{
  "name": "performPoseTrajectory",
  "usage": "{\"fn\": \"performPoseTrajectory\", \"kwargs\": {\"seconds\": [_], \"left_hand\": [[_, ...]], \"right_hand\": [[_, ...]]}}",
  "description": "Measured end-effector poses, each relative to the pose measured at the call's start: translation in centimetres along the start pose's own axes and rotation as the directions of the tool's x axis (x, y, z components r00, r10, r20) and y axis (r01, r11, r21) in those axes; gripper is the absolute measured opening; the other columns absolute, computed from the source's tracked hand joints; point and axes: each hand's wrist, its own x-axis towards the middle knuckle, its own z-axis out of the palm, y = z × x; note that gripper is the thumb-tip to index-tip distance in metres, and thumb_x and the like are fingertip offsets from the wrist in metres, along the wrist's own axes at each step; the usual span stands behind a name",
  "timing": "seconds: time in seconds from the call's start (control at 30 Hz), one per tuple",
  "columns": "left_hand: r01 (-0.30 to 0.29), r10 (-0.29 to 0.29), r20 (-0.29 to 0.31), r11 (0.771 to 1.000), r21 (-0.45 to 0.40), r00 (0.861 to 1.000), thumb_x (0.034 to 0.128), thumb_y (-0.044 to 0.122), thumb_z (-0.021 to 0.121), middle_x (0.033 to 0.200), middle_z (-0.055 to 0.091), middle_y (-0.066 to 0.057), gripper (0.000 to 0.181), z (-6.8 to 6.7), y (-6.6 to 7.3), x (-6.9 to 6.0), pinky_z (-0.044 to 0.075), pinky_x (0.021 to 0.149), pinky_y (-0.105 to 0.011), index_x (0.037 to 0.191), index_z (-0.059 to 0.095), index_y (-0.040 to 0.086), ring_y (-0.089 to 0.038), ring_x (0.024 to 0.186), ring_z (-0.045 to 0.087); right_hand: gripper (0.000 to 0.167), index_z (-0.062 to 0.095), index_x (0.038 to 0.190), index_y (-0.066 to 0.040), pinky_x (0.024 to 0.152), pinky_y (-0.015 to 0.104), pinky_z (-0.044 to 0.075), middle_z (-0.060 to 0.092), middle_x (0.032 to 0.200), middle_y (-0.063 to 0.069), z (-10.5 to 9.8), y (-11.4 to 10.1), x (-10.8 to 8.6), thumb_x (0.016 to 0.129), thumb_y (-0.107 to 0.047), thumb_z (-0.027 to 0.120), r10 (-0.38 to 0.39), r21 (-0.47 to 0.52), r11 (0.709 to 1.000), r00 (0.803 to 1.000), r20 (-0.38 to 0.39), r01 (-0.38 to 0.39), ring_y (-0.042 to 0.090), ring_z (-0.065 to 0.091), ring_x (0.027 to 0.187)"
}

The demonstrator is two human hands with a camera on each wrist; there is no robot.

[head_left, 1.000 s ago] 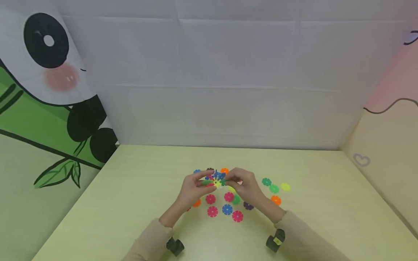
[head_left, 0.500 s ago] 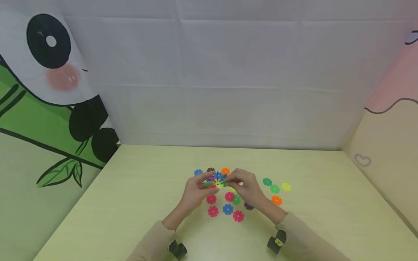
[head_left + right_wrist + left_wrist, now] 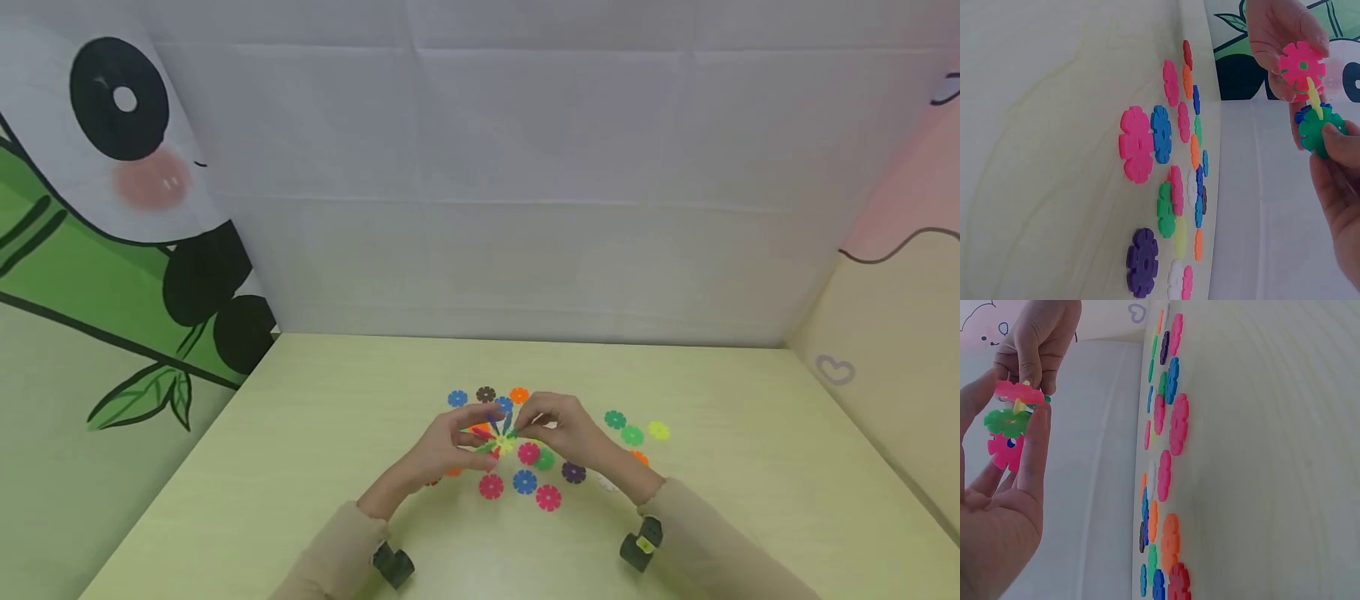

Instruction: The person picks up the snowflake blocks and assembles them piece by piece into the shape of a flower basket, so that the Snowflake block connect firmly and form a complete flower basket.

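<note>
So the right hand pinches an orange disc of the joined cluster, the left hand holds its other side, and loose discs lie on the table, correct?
Not quite: the right hand pinches a green disc, not an orange one, as the right wrist view shows. The left hand, cluster and loose discs are as you say.

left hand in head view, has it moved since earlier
Yes: the left hand has moved lower in the picture, judged against the resting brown disc.

Long beige sleeves [image 3: 333, 550] end short of the bare left hand [image 3: 441, 443] and right hand [image 3: 564, 427]; dark, boxy wrist cameras [image 3: 393, 565] sit at seven and five o'clock, the latter bearing a yellow patch [image 3: 645, 544].
</note>
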Motion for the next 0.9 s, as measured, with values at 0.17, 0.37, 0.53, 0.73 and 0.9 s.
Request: {"fn": "performPoseTrajectory", "kwargs": {"seconds": [0.17, 0.37, 0.53, 0.73, 0.9], "left_hand": [[0.007, -0.004, -0.093, 0.999, 0.034, 0.996, 0.0818, 0.007, 0.075, 0.132, 0.051, -0.019, 0.065, -0.1, -0.6, -0.1, 0.051, 0.086, -0.037, 0.138, 0.045, -0.001, -0.034, 0.105, 0.06], [0.035, -0.025, -0.188, 0.998, 0.051, 0.982, 0.0815, 0.004, 0.074, 0.131, 0.051, -0.023, 0.065, -1.0, -1.1, -0.5, 0.052, 0.084, -0.037, 0.138, 0.044, -0.001, -0.035, 0.105, 0.06], [0.047, -0.036, -0.213, 0.998, 0.047, 0.976, 0.0814, 0.005, 0.074, 0.133, 0.051, -0.022, 0.066, -1.2, -1.0, -0.9, 0.053, 0.081, -0.036, 0.139, 0.043, -0.001, -0.037, 0.105, 0.059], [0.063, -0.052, -0.232, 0.997, 0.04, 0.971, 0.081, 0.003, 0.074, 0.132, 0.051, -0.021, 0.065, -1.3, -1.2, -1.0, 0.054, 0.08, -0.035, 0.139, 0.044, -0.001, -0.035, 0.104, 0.06], [0.065, -0.052, -0.219, 0.997, 0.051, 0.974, 0.0817, 0.003, 0.073, 0.133, 0.05, -0.023, 0.065, -1.2, -1.2, -0.9, 0.054, 0.08, -0.034, 0.138, 0.043, -0.005, -0.032, 0.103, 0.061]], "right_hand": [[0.016, 0.065, 0.092, 0.002, 0.069, 0.033, 0.056, 0.065, 0.086, 0.012, -0.7, 0.7, 0.7, 0.079, 0.007, 0.073, 0.126, -0.048, 0.991, 0.991, 0.041, -0.124, 0.022, 0.064, 0.079], [0.018, 0.064, 0.102, 0.005, 0.075, 0.032, 0.054, 0.065, 0.096, 0.019, -2.4, 3.9, 1.8, 0.085, 0.001, 0.069, 0.323, -0.152, 0.939, 0.943, 0.083, -0.308, 0.022, 0.063, 0.086], [0.022, 0.065, 0.105, 0.007, 0.077, 0.033, 0.053, 0.065, 0.1, 0.015, -3.3, 7.4, 2.5, 0.084, 0.001, 0.069, 0.483, -0.248, 0.854, 0.874, 0.051, -0.457, 0.026, 0.061, 0.09], [0.03, 0.065, 0.108, 0.005, 0.081, 0.036, 0.051, 0.064, 0.098, 0.008, -2.7, 11.4, 3.0, 0.081, -0.003, 0.075, 0.553, -0.274, 0.807, 0.832, 0.045, -0.522, 0.025, 0.059, 0.09], [0.031, 0.066, 0.108, 0.004, 0.085, 0.039, 0.049, 0.064, 0.1, 0.01, -2.3, 11.9, 3.6, 0.081, -0.006, 0.075, 0.601, -0.336, 0.763, 0.798, 0.052, -0.553, 0.027, 0.058, 0.093]]}}
